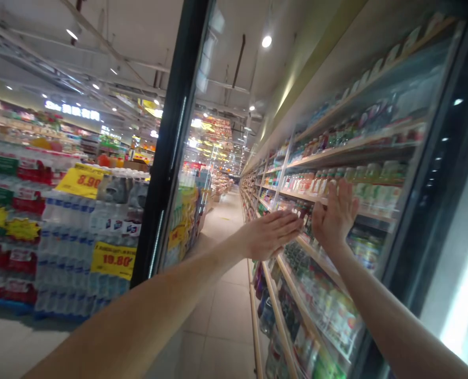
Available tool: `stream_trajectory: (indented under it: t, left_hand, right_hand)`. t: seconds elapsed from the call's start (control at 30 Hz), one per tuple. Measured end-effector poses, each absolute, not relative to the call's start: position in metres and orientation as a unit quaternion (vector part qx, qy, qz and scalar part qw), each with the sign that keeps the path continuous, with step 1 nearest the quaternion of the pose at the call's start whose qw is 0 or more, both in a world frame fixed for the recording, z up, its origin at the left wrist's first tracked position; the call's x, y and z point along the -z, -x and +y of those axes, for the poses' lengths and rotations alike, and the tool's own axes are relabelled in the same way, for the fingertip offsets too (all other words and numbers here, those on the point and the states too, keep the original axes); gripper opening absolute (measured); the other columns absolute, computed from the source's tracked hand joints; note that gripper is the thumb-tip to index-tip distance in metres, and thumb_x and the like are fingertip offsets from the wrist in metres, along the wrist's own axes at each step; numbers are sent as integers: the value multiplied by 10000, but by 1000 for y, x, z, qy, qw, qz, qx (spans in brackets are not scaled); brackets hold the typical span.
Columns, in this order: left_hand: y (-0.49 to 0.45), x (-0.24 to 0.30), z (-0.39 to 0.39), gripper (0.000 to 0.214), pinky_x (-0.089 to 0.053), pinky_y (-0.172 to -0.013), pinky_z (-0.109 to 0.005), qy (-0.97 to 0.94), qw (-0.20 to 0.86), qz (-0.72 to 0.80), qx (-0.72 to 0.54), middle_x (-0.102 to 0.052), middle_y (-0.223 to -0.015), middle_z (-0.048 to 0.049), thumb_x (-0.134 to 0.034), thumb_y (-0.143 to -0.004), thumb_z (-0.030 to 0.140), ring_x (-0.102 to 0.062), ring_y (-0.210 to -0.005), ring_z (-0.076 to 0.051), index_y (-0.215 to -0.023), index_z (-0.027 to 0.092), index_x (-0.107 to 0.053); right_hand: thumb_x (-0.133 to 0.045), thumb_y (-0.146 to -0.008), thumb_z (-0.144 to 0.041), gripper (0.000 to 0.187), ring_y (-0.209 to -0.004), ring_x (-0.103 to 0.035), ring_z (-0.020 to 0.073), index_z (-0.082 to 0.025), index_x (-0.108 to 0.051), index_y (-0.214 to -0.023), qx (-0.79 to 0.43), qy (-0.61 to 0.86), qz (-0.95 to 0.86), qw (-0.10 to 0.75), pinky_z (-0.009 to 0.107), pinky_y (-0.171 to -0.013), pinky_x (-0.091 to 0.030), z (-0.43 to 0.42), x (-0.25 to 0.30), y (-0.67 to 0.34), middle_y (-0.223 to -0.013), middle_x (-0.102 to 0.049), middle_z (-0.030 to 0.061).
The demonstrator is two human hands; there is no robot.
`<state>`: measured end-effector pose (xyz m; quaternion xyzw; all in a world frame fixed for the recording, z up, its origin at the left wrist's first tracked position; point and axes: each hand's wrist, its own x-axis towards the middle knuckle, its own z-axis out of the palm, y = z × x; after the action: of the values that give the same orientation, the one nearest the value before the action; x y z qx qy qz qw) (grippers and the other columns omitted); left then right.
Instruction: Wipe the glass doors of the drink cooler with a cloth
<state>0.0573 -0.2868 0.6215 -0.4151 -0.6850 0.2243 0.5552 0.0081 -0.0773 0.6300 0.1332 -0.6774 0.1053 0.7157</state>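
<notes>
I stand at a drinks cooler in a supermarket aisle. My left hand (271, 232) reaches forward, fingers stretched flat and together, holding nothing, pointing at the shelves. My right hand (334, 216) is raised with its palm flat and fingers up, right in front of the bottles (370, 181) on a middle shelf, apparently against the cooler glass (411, 84); whether it touches is unclear. Rows of coloured drink bottles fill the wooden shelves (320, 200).
A black-framed glass cooler door (170, 142) stands swung out on my left. Beyond it are stacked packs of bottled water (79, 247) with yellow price signs (113, 259). The tiled aisle (226, 221) runs ahead between shelves.
</notes>
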Motion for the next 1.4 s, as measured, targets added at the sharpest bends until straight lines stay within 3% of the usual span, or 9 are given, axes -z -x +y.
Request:
stream_trajectory:
  t: [0.2, 0.4, 0.53, 0.6, 0.73, 0.9, 1.07, 1.23, 1.4]
  left_hand:
    - [-65, -646, -358, 545, -212, -1150, -444, 154, 681, -714, -54, -293, -1510, -124, -362, -900, 329, -170, -1424, -242, -1407, 133, -328]
    - [-73, -617, -391, 521, -185, -1164, -355, 355, 570, -707, -221, -410, -1455, -50, -395, -897, 330, -239, -1403, -173, -1404, 219, -353]
    - [-75, -610, -403, 545, -213, -1144, -440, 178, 672, -712, -100, -328, -1490, -135, -410, -895, 339, -168, -1423, -249, -1397, 135, -354]
    - [-77, -603, -406, 558, -214, -1142, -444, 197, 660, -717, -107, -323, -1492, -133, -423, -889, 344, -150, -1426, -253, -1403, 141, -346]
    - [-79, -597, -398, 526, -165, -1166, -369, 349, 551, -725, -220, -405, -1460, -36, -406, -896, 359, -242, -1403, -179, -1404, 232, -351]
    - [-70, -630, -368, 549, -206, -1138, -469, 159, 667, -722, -85, -324, -1490, -149, -378, -902, 361, -199, -1412, -282, -1389, 109, -361]
    - [-63, -652, -330, 527, -187, -1162, -389, 351, 575, -707, -215, -352, -1489, -70, -357, -907, 379, -251, -1399, -208, -1387, 161, -371]
    - [-61, -679, -316, 566, -181, -1157, -451, 202, 643, -732, -98, -275, -1515, -130, -342, -911, 387, -190, -1417, -258, -1404, 110, -325]
    - [-61, -675, -301, 554, -154, -1170, -401, 334, 581, -713, -206, -301, -1510, -92, -338, -917, 383, -217, -1410, -234, -1404, 119, -333]
  right_hand:
    - [-377, -859, -355, 573, -1380, -289, 304, -150, -387, -1394, -104, -141, -667, 724, 554, -1082, -232, -79, -629, -8, -1451, -381, 174]
    - [-383, -860, -356, 569, -1380, -287, 304, -162, -385, -1395, -105, -141, -671, 720, 558, -1080, -232, -80, -628, -7, -1449, -388, 162]
    - [-389, -850, -370, 564, -1364, -320, 306, -141, -429, -1365, -102, -137, -665, 726, 545, -1079, -241, -78, -629, -5, -1434, -409, 174]
    - [-390, -844, -361, 565, -1366, -315, 310, -137, -433, -1361, -102, -134, -667, 726, 548, -1080, -236, -78, -629, -4, -1435, -406, 177]
    - [-384, -849, -346, 560, -1368, -306, 316, -139, -422, -1368, -107, -136, -674, 719, 560, -1077, -233, -78, -628, -5, -1439, -399, 175]
    - [-383, -847, -351, 569, -1361, -317, 325, -141, -418, -1375, -116, -140, -670, 720, 579, -1069, -238, -79, -628, -8, -1440, -398, 177]
    - [-385, -849, -351, 563, -1358, -329, 318, -121, -438, -1360, -105, -146, -662, 728, 556, -1071, -255, -78, -628, -8, -1431, -411, 184]
    - [-384, -852, -349, 555, -1366, -322, 299, -138, -436, -1363, -102, -147, -650, 739, 542, -1076, -257, -77, -628, -7, -1428, -420, 173]
    - [-375, -881, -378, 539, -1368, -322, 290, -141, -440, -1360, -99, -149, -648, 741, 531, -1079, -262, -76, -628, -7, -1428, -420, 175]
